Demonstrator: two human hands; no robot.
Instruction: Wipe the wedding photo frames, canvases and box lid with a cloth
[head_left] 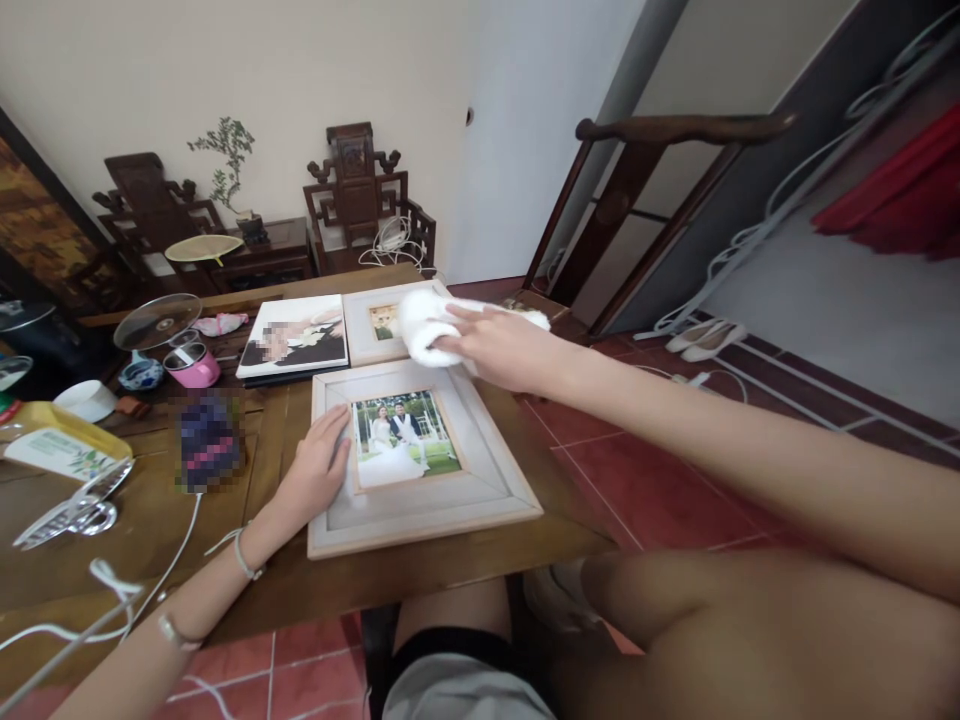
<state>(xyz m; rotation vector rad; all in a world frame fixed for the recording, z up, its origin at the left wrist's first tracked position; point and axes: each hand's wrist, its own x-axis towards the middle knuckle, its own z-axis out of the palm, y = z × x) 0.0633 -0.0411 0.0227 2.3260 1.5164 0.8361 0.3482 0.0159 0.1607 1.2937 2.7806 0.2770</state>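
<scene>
A large pale wooden picture frame (480, 495) with a wedding photo lies flat on the wooden table (150, 520) in front of me. My left hand (319, 465) rests flat on the frame's left border, fingers stretched out. My right hand (499, 348) is closed on a white cloth (421, 322), pressing it at the frame's upper right corner. Just behind it lies a smaller framed photo (375, 325), partly covered by the cloth.
A photo album (296, 338) lies left of the small frame. Further left stand a pink cup (193, 365), a blue vase (140, 373), a white bowl (86, 400), a yellow tray (52, 440) and white cables (112, 590). Carved chairs (360, 200) line the back wall.
</scene>
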